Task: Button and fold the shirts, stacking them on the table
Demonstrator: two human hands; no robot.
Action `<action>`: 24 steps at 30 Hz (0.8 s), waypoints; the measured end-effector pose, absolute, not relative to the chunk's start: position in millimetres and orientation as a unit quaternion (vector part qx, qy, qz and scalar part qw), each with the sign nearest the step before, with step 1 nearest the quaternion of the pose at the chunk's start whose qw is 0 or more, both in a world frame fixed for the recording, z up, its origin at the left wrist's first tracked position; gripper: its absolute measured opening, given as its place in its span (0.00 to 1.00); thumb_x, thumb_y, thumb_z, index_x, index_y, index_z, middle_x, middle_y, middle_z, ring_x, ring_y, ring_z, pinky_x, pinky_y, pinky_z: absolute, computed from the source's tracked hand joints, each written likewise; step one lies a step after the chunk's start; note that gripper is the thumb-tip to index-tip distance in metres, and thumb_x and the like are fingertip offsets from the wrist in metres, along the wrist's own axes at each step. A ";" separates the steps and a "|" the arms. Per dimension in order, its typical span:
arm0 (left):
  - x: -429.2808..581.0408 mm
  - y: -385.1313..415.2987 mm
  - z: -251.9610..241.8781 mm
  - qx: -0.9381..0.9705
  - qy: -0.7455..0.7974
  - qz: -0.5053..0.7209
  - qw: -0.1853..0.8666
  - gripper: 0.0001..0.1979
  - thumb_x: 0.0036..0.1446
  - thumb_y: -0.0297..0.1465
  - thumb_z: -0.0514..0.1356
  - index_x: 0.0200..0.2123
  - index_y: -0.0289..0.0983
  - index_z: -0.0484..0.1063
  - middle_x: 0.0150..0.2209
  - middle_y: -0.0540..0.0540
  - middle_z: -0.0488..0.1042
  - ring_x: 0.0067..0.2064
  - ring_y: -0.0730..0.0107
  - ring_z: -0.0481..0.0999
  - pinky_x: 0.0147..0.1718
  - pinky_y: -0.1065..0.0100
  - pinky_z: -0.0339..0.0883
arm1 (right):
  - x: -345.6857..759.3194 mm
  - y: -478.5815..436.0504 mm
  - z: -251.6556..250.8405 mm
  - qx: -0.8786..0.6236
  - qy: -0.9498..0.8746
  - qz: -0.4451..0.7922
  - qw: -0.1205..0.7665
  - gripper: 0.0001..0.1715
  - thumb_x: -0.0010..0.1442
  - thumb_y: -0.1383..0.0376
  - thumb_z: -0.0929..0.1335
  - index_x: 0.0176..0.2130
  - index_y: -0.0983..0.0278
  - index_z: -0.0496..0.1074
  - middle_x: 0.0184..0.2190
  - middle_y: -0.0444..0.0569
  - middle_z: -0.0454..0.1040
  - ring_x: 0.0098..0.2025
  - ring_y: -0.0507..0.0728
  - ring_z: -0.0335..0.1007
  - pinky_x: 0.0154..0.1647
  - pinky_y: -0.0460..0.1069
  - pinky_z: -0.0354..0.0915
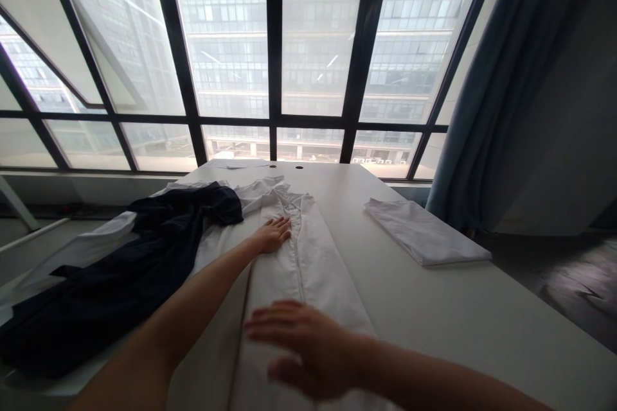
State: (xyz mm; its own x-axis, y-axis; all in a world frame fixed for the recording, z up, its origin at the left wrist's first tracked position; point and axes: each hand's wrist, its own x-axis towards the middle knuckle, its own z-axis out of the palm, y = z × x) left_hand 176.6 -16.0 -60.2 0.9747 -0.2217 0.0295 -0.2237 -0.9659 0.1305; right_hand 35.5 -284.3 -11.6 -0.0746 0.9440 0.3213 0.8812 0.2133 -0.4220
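A white garment, long and folded narrow, lies lengthwise on the white table in front of me; it looks like a shirt or coat, but I cannot tell which. My left hand rests flat on its upper part, close to the gathered collar end, fingers stretched out. Nearer to me, my right hand is over the lower part of the same garment with its fingers extended and thumb apart. It is slightly blurred, and whether it touches the cloth I cannot tell. Neither hand grips anything.
On the left, a dark navy garment lies over more white cloth. A folded white cloth sits on the right side of the table. Windows stand behind the table's far end, and a blue-grey curtain hangs at the right.
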 end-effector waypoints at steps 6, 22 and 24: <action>132.4 -14.5 -55.5 0.981 -0.133 0.008 0.140 0.33 0.72 0.44 0.45 0.73 0.36 0.51 0.73 0.38 0.48 0.75 0.58 0.47 0.72 0.53 0.41 | 176.1 -334.8 -39.7 -0.835 -0.484 -0.064 0.255 0.27 0.63 0.73 0.62 0.59 0.69 0.73 0.59 0.60 0.69 0.61 0.64 0.65 0.65 0.60 0.61; -11.2 14.0 -25.2 0.955 -0.208 -0.090 0.191 0.34 0.60 0.42 0.64 0.69 0.53 0.62 0.73 0.49 0.51 0.74 0.46 0.44 0.71 0.46 0.42 | 174.2 -376.2 -24.3 -0.825 -0.493 0.161 0.224 0.51 0.54 0.57 0.80 0.71 0.58 0.64 0.73 0.54 0.43 0.71 0.71 0.44 0.71 0.63 0.50; -15.0 2.6 -24.1 0.954 -0.221 -0.089 0.183 0.42 0.55 0.43 0.68 0.71 0.52 0.58 0.74 0.47 0.49 0.74 0.42 0.40 0.70 0.43 0.41 | 160.6 -376.7 -14.9 -0.826 -0.500 0.169 0.196 0.48 0.52 0.58 0.81 0.68 0.54 0.68 0.73 0.51 0.43 0.72 0.72 0.38 0.72 0.66 0.46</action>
State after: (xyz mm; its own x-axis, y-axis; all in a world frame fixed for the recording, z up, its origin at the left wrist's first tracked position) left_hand -15.0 2.6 -24.1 0.8861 -0.4550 -0.0887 -0.3898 -0.8348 0.3889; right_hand 160.6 -376.7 -14.9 0.4426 0.8928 -0.0839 0.7601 -0.4231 -0.4931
